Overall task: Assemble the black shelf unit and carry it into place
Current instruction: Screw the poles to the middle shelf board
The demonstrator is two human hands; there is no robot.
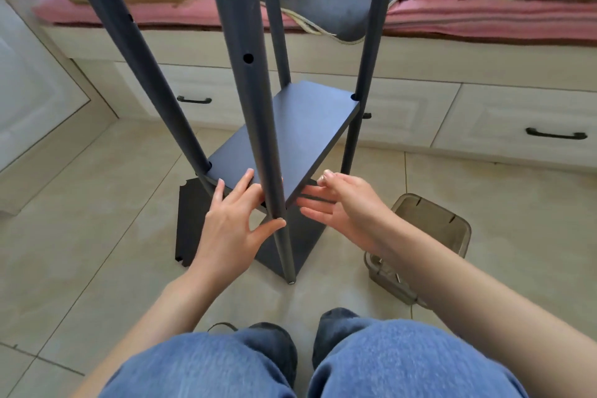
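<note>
denim knees (387, 362); hands (231, 220) steadying flat matte-black shelf board (307, 126).

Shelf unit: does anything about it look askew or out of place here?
Yes. The middle shelf board sits tilted, its near end lower than its far end, not level between the poles. Both hands, left hand and right hand, are at its near edge. A loose black panel lies flat on the floor.

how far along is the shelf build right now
Done: four poles stand up from the bottom board. In hand: the left hand and right hand work the second board near the front pole. Left: a loose board lies on the floor, and carrying the unit into place.
</note>
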